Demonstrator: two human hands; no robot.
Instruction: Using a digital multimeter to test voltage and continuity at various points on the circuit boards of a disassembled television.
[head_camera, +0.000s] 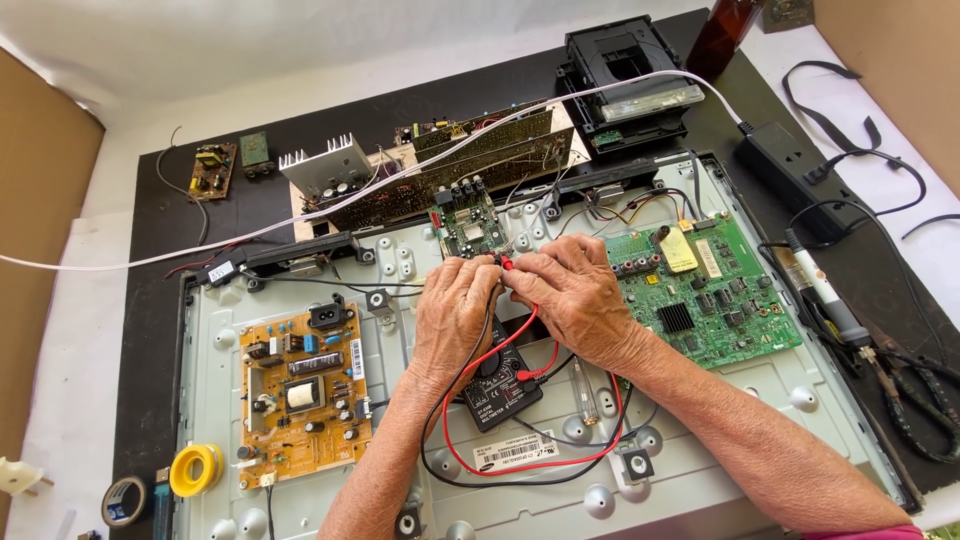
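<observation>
Two probe tips (507, 263), red-capped, are pinched at the middle of the view, just below a small green board (468, 226). The left hand (455, 310) is closed around one probe; the right hand (570, 295) is closed around the other, fingertips nearly touching. Red and black leads (500, 440) are run down toward 6 o'clock, looping past a black meter (497, 385) that lies beneath the wrists.

For a steady reading, the tips are best kept on separate contacts and not bridged, wrists rested on the metal chassis (700, 440), and the leads kept slack. The meter face is partly hidden by the wrists, so it would need to be uncovered to be read.

At 9 o'clock an orange power board (300, 395) is mounted; at 3 o'clock a larger green board (700, 295) is seen. A yellow solder reel (195, 470) lies at 8 o'clock. The chassis is laid on a black mat (160, 260) over a white-covered counter (60, 340), with cardboard walls (40, 180) at both sides and bright daylight throughout.
</observation>
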